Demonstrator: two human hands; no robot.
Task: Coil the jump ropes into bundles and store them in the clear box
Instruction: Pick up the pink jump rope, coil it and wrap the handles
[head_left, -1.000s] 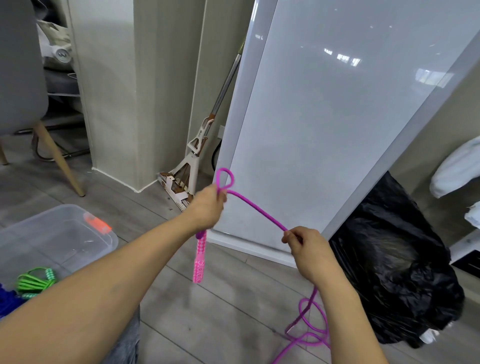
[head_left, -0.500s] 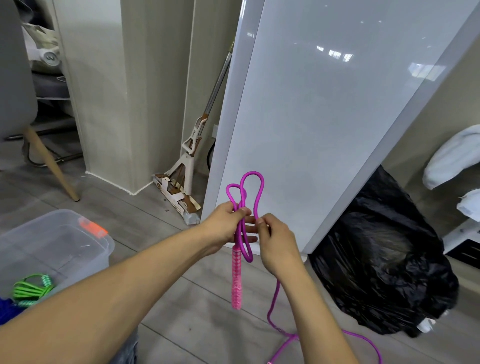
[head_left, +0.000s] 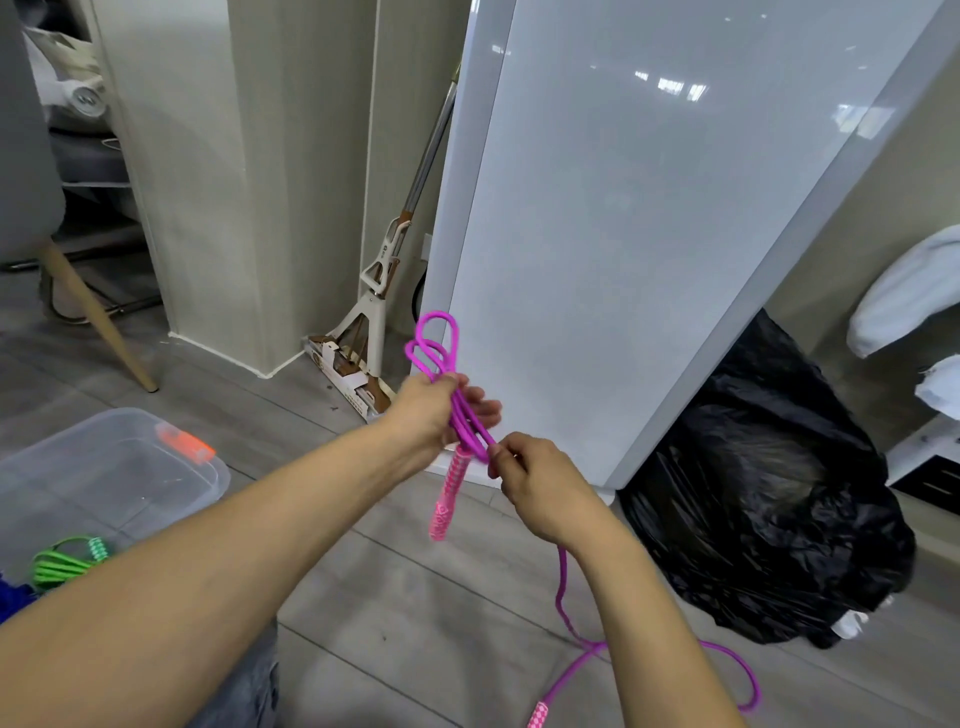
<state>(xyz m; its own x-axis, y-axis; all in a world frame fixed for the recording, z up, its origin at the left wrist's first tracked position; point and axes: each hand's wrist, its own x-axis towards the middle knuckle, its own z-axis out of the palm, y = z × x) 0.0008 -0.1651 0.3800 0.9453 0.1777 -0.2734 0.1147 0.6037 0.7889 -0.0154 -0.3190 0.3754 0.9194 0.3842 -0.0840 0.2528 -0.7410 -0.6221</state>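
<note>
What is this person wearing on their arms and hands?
Nothing at all: the left hand and right hand are gloveless, with no watch or bracelet in view, and the left forearm and right forearm are uncovered, no sleeve reaching into the picture.

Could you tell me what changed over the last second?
The right hand moved left to the left hand, laying more loops of purple rope cord into it, and pinches the cord beside them. Unchanged: left hand's hold, hanging pink checkered grip, green coiled rope in clear plastic box.
</note>
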